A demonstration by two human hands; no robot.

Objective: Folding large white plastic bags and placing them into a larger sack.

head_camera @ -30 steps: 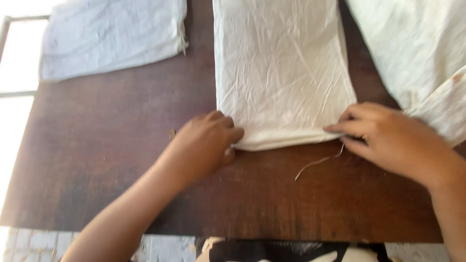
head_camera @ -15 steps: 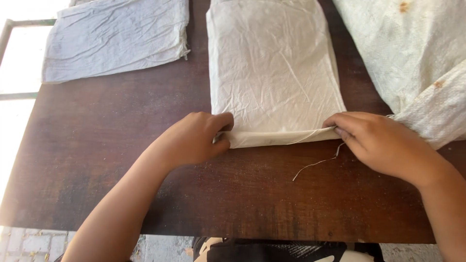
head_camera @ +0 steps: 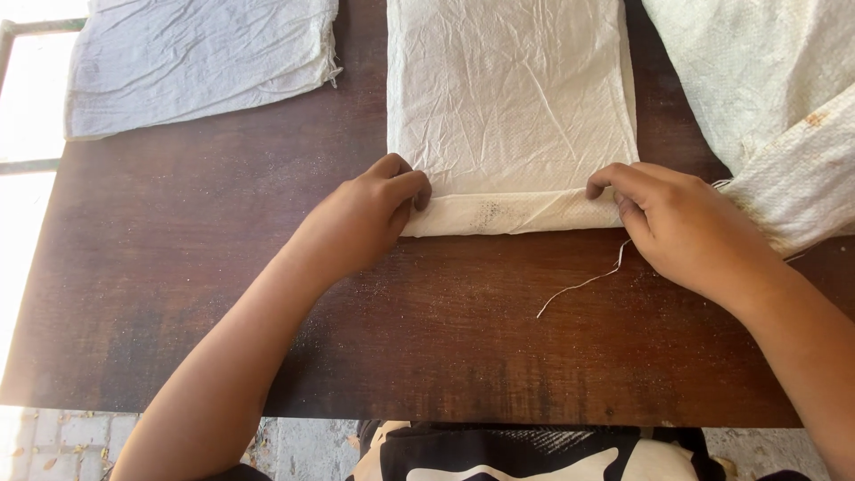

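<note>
Your left hand (head_camera: 361, 218) sits at the near left corner of the white woven sack (head_camera: 508, 98), fingers curled and pinched on the end of the folded hem (head_camera: 512, 214) that runs along the sack's near edge. Your right hand (head_camera: 690, 232) is at the opposite corner, its fingertips (head_camera: 601, 183) pressed down on the top of the same fold, thumb tucked at the hem's end. So both hands are closed on the fold, well apart from each other, with the hem stretched flat between them.

The sack lies lengthwise on the dark wooden desk (head_camera: 178, 267), reaching away from you past the top of the view; only its near strip is turned over. A loose thread (head_camera: 579, 285) trails from the right corner across the desk, just below your right hand; it looks to come off the hem, though the hand hides where it starts.

To the far left lies a greyish folded sack (head_camera: 196, 62), well apart from your hands. At the right a pile of cream sacks (head_camera: 775, 107) lies just beside your right wrist.
</note>
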